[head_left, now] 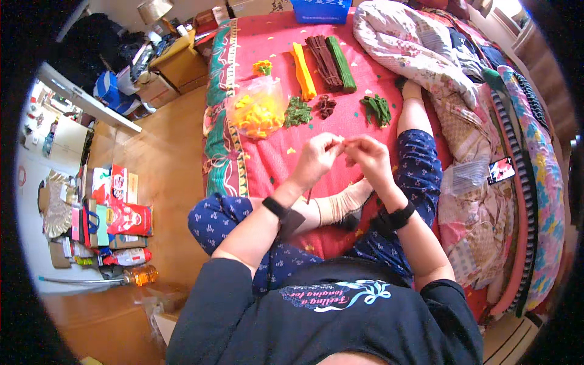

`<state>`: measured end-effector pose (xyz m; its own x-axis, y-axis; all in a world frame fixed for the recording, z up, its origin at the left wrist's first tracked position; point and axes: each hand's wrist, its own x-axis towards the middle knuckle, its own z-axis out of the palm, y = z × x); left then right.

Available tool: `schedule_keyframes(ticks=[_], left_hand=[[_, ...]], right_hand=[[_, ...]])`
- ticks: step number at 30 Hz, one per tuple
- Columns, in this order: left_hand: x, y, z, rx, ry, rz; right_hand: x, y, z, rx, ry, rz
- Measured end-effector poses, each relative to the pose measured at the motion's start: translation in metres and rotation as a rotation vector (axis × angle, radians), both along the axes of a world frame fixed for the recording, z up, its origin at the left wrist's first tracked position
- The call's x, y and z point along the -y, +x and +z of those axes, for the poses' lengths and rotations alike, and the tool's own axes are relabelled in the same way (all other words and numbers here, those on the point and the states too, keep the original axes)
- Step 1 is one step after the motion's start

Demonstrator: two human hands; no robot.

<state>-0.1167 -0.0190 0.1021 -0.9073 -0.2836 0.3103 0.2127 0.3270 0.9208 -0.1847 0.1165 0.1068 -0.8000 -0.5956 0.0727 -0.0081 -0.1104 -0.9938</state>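
My left hand [319,159] and my right hand [370,159] meet over the bed, fingertips pinched together. Whatever small thing is between them is too small to make out. Just beyond lie a small pile of dark brown pieces [326,106], a heap of green leaf-like pieces [298,112] and some darker green pieces [376,111]. Farther off are long bundles of fuzzy stems, like pipe cleaners: yellow [302,72], brown [324,61] and green [340,64]. To the left, a clear plastic bag [258,109] holds many yellow pieces, with a small yellow cluster [262,67] behind it.
I sit on a red patterned bedspread [267,164], legs on either side of the work. A blue box [321,11] stands at the far edge. Rumpled quilts [420,42] and a phone [501,170] lie to the right. Boxes and packages [125,201] stand on the floor at left.
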Motion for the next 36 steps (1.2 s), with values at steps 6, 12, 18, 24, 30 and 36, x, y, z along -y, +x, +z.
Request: schedule_keyframes(ticks=[6,12,18,24,30,36], left_hand=[[0.001,0.016,-0.034,0.068,-0.065,0.038],[-0.001,0.02,-0.048,0.12,0.094,0.033],[-0.002,0.019,-0.032,0.122,0.34,0.077],[-0.005,0.027,-0.017,-0.014,0.578,0.12],[0.015,0.028,-0.033,-0.008,0.122,0.127],[0.03,0.024,-0.02,-0.061,-0.422,0.057]], right_hand=[[0.001,0.006,-0.006,-0.401,0.448,0.066],[0.009,0.011,-0.009,-0.784,0.6,0.135],[0.023,0.019,-0.004,-0.825,0.609,0.01],[0.036,0.04,-0.017,-0.023,0.129,-0.229],[0.037,0.042,-0.03,0.451,-0.172,-0.139],[0.025,0.016,-0.022,-0.261,0.436,-0.005]])
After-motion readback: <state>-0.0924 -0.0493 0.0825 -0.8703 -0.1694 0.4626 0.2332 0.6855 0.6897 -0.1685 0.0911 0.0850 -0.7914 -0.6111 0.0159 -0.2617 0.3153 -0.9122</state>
